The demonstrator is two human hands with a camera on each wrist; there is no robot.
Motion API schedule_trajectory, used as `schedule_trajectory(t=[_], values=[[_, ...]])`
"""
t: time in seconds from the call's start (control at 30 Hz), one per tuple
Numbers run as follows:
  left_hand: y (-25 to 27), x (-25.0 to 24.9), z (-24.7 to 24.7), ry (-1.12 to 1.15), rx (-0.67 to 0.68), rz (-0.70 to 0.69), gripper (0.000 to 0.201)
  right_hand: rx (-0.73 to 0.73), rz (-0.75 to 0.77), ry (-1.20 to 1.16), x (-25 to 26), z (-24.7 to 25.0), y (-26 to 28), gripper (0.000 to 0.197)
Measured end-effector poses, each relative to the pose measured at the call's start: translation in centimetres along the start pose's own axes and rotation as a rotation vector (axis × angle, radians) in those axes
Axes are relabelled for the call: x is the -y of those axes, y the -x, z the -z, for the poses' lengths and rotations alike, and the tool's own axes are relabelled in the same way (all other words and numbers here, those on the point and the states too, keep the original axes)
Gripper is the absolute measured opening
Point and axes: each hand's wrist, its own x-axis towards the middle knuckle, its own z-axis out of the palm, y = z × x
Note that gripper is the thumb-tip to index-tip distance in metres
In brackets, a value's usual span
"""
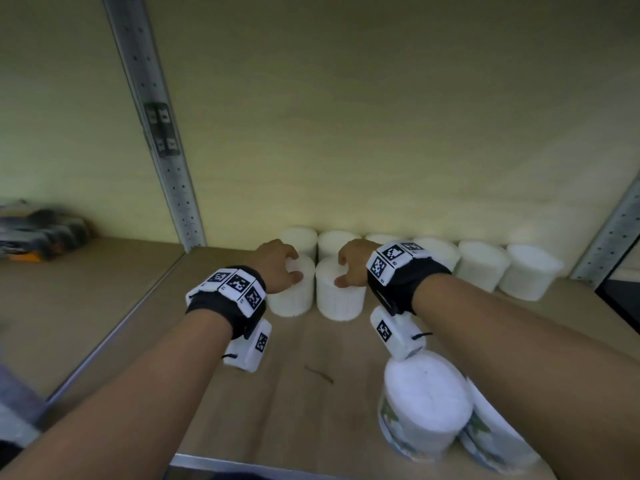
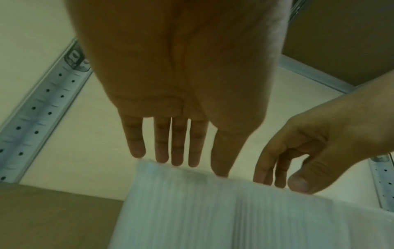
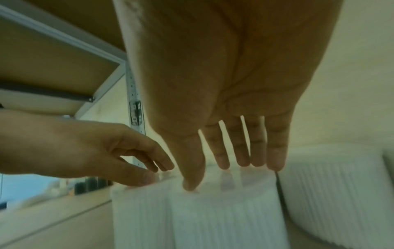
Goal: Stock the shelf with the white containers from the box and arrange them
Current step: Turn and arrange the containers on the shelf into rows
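Observation:
Two ribbed white containers stand side by side on the wooden shelf board [image 1: 294, 403], in front of a back row of several white containers [image 1: 481, 266] along the wall. My left hand [image 1: 289, 266] arches over the left container [image 1: 291, 301], its fairly straight fingertips [image 2: 193, 161] touching the lid's top. My right hand [image 1: 348, 268] lies the same way over the right container [image 1: 341, 303], fingertips [image 3: 221, 165] and thumb resting on the lid [image 3: 224, 215]. Neither hand wraps a container. The wrist views are blurred.
Two labelled white tubs [image 1: 426, 407] stand at the front right, beneath my right forearm. Perforated metal uprights [image 1: 156, 133] frame the bay on the left and at the right [image 1: 616, 237]. Dark and orange packs [image 1: 38, 233] lie on the neighbouring shelf at the left.

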Motion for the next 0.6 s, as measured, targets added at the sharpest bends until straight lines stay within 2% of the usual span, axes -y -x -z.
schedule_trajectory(t=[0.47, 0.6], values=[[-0.6, 0.9, -1.2, 0.024, -0.069, -0.042, 0.046, -0.011, 0.007, -0.001, 0.5, -0.1, -1.3, 0.056], [-0.6, 1.0, -1.2, 0.022, -0.066, -0.047, 0.045, -0.058, -0.004, -0.056, 0.5, 0.3, -0.6, 0.052]])
